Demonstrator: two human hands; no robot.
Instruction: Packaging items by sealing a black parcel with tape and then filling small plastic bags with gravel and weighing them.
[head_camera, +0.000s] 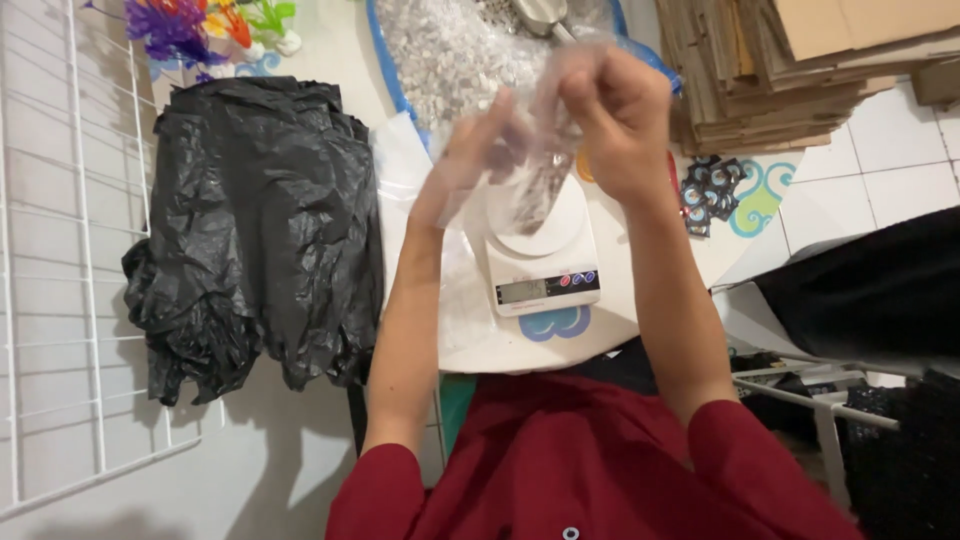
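Note:
Both my hands hold a small clear plastic bag (535, 165) with small white pieces inside, raised above a white kitchen scale (545, 265). My left hand (470, 150) grips the bag's left side; it is blurred. My right hand (615, 115) pinches the bag's top right. The scale sits on a low white table (480, 330) right below the bag. Behind my hands lies a blue-rimmed tub (450, 50) full of small white pieces, with a metal scoop (540, 15) in it.
A crumpled black plastic bag (255, 230) lies on the floor to the left, beside a white wire rack (60, 250). Flattened cardboard (780, 70) is stacked at the back right. Small dark packets (710, 190) lie on the table's right edge. Colourful plastic plants (200, 25) sit far left.

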